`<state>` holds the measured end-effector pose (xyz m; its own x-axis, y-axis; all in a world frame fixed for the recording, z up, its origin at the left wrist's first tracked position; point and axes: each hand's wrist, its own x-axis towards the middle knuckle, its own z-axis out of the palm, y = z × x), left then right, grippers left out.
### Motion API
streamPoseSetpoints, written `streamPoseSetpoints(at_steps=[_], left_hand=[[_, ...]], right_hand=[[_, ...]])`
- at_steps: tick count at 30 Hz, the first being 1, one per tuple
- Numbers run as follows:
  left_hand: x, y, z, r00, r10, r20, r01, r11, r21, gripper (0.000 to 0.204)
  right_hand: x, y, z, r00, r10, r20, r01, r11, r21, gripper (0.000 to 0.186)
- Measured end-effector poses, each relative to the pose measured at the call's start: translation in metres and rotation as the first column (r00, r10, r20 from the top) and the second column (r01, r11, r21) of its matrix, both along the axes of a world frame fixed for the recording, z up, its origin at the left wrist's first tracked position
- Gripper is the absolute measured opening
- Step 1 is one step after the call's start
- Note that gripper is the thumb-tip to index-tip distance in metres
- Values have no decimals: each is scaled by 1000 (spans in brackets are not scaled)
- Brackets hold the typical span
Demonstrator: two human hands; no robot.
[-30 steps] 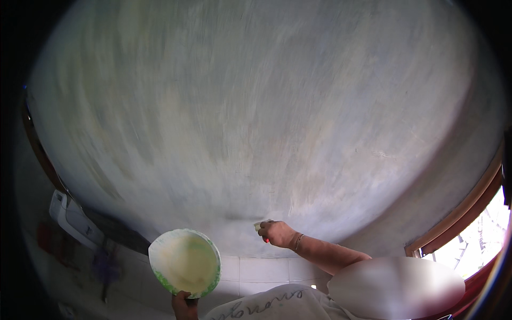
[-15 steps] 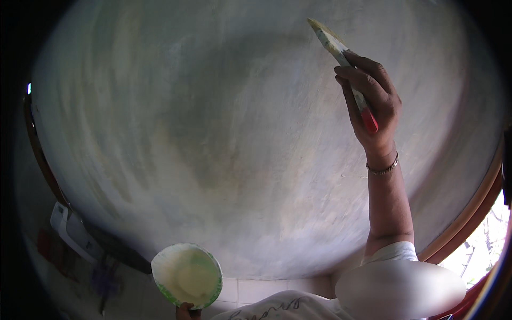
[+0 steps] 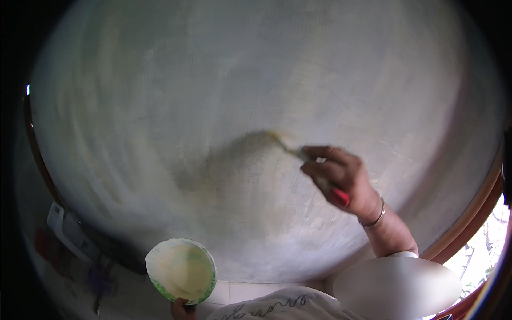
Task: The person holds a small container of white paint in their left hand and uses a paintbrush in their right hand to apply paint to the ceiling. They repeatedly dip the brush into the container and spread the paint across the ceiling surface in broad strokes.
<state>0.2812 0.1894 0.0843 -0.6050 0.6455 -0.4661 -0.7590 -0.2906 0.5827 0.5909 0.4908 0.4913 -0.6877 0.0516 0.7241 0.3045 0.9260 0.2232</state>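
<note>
Toward three o'clock, the bare right hand (image 3: pixel 341 175), circled by a thin metal bracelet (image 3: pixel 382 213), pinches a slim pale brush with a red-ended handle (image 3: pixel 292 152) between thumb and fingers, the grip firm though blurred. The brush slants toward ten o'clock, and its yellowish bristle tip (image 3: pixel 272 135) lies just above the picture's centre, apparently touching the broad grey wall, plaster by its look (image 3: pixel 213 80); a soft shadow meets it there. At seven o'clock, the left hand (image 3: pixel 184 310) holds a round white bowl with a green-smeared rim (image 3: pixel 160 266), its visible fingers closed on the lower edge (how the hidden ones stand, I cannot tell). Inside lies a cream-coloured coating (image 3: pixel 188 265), seemingly in good supply. As for progress, pale vertical streaks already mark much of the wall, yet duller grey patches between them suggest that the cover is uneven and a fair share remains. Whitish tiles (image 3: pixel 248 292) run along six o'clock, and a bright window (image 3: pixel 484 248) sits at four.
</note>
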Motion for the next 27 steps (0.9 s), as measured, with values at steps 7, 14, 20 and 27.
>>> streamPoseSetpoints(at_steps=[7,14,20,27], left_hand=[[-15,12,-33,999,-39,26,38,998,59,62],[-9,10,-29,996,-24,84,22,999,27,57],[-11,16,-5,998,-62,-33,61,998,-34,56],[0,16,15,1000,-27,-3,27,998,-60,61]], right_hand=[[16,40,5,976,-115,-183,180,903,391,22],[49,-16,-263,898,42,438,67,971,-230,26],[72,17,-235,884,-39,467,327,765,-555,10],[67,-24,18,963,-242,-119,250,967,50,16]])
